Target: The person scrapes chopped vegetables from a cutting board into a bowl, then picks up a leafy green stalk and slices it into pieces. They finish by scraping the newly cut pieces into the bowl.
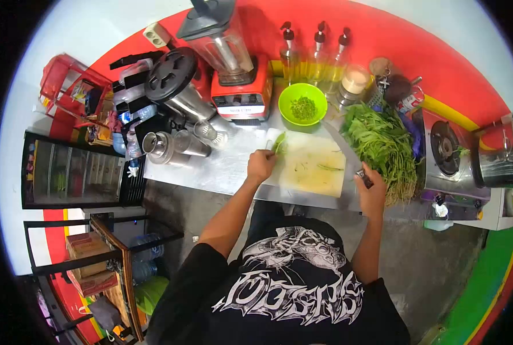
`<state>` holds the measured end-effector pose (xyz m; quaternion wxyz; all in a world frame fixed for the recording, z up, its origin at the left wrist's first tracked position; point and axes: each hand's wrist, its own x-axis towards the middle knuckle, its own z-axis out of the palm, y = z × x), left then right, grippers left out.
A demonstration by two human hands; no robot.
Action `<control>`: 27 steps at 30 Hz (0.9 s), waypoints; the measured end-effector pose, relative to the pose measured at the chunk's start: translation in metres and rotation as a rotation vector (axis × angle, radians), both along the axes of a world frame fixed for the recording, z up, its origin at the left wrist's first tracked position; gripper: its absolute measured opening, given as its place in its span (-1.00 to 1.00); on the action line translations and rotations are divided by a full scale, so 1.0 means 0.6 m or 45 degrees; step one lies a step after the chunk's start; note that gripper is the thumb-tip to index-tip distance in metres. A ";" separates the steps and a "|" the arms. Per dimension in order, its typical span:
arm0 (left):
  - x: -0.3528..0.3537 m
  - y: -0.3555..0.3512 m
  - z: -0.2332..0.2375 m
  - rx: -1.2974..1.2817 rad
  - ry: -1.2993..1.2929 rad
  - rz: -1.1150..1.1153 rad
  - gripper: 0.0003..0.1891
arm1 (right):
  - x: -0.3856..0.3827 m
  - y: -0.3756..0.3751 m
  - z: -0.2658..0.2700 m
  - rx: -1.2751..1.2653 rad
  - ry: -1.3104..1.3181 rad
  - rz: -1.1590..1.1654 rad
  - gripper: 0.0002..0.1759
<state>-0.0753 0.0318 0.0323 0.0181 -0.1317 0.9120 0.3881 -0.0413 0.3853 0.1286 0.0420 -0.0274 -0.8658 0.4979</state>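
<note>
My left hand [261,165] is closed at the left edge of the cutting board [320,183], with a small green leaf [279,142] poking out from its fingers. My right hand [371,187] grips the dark handle of a large knife [343,142]. The blade points away from me and to the left, over the board's right side, its tip near a bright green bowl [282,110]. Finely chopped greens [303,108] lie in that bowl. Some thin green stems [329,168] and small scraps lie on the yellow-stained board.
A big bunch of leafy greens [377,138] lies right of the board, beside a gas stove [445,150]. Behind stand a red blender [242,89] and several pump bottles [290,57]. Metal shakers [163,146] and a glass [209,132] occupy the steel counter's [228,169] left.
</note>
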 end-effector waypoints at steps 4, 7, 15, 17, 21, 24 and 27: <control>0.000 0.017 0.011 -0.084 0.017 0.011 -0.68 | 0.025 0.046 -0.023 -0.001 -0.039 -0.107 -0.49; 0.001 0.038 0.023 -0.261 0.213 -0.008 -0.53 | 0.047 0.077 -0.025 -0.137 -0.162 -0.153 -0.46; -0.018 0.157 0.053 -0.405 0.424 -0.393 -0.46 | 0.096 0.102 0.003 -0.080 -0.078 -0.305 -0.48; -0.022 0.193 0.046 -0.312 0.385 -0.622 -0.52 | 0.114 0.108 0.013 -0.090 -0.199 -0.402 -0.52; -0.026 0.247 0.022 -0.402 0.254 -0.856 -0.58 | 0.159 0.130 0.041 -0.067 -0.179 -0.475 -0.53; -0.025 0.268 -0.003 -0.464 0.301 -0.909 -0.58 | 0.199 0.161 0.032 -0.103 -0.052 -0.525 -0.51; -0.019 0.277 -0.011 -0.495 0.353 -0.915 -0.66 | 0.231 0.174 0.044 -0.037 -0.063 -0.590 -0.53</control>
